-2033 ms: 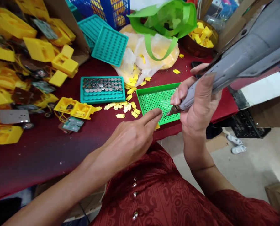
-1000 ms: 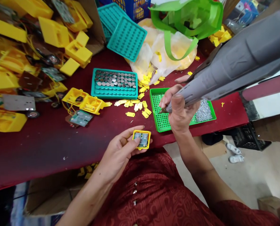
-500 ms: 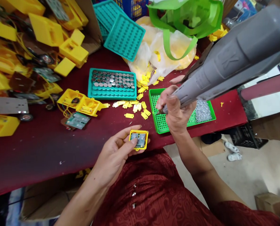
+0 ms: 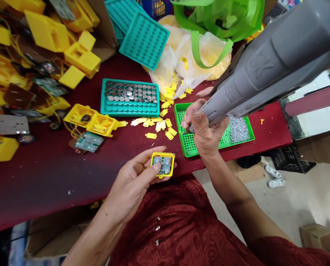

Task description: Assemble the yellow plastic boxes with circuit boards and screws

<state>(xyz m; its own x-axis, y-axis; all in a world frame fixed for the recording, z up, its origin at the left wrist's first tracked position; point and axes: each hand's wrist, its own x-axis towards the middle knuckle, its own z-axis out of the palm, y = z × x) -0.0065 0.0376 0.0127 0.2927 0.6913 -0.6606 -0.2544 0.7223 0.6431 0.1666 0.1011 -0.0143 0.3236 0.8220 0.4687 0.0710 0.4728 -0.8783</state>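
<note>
My left hand (image 4: pixel 138 173) holds a small yellow case (image 4: pixel 163 175) near the table's front edge, its thumb on the circuit board (image 4: pixel 166 163) inside. My right hand (image 4: pixel 205 131) is closed round the narrow lower end of a large grey tool (image 4: pixel 253 74), which slants up to the upper right. Under that hand lies a green perforated tray (image 4: pixel 189 144) with a heap of small metal screws (image 4: pixel 239 130) at its right end. The tool's tip is over the tray's left part, partly hidden by my fingers.
A teal tray (image 4: pixel 130 108) holds round metal cells. Small yellow tabs (image 4: pixel 150 136) lie beside it. Yellow housings (image 4: pixel 83 59) are piled on the left. An opened housing (image 4: pixel 102 124) with wires, a plastic bag (image 4: pixel 165 70) and a green bag (image 4: pixel 198 48) are further back.
The view has shifted slightly, so the things on the left appear further left. Both hands keep their holds, and my right hand with the grey tool has moved slightly left.
</note>
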